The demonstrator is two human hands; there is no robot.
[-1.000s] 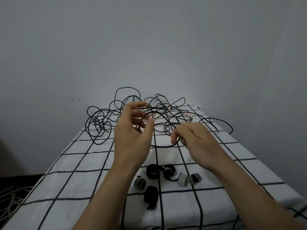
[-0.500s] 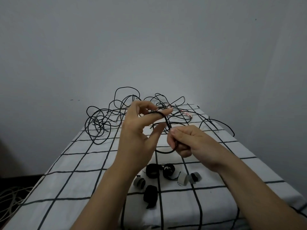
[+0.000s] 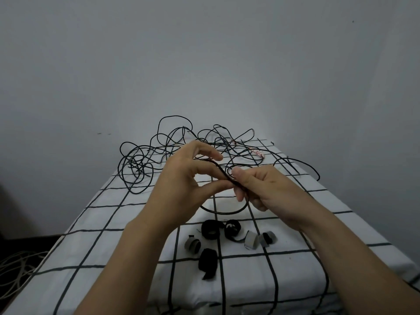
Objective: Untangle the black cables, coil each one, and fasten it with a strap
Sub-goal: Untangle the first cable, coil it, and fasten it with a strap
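A tangle of thin black cables sprawls over the far end of the table. From it one strand runs forward into a small loop that hangs between my hands. My left hand holds the top of that loop, thumb under it and fingers curved over. My right hand pinches the same strands just to the right, thumb on top. Below my hands, several rolled straps lie on the cloth: black ones and grey ones.
The table wears a white cloth with a black grid; its edges fall away left and right. A grey wall stands close behind. Pale cables lie on the dark floor at the lower left. A flat black strap lies nearest me.
Both hands came together above the straps. The right hand went from a loose touch to a pinch on the cable, and the left hand's fingers closed onto the loop.
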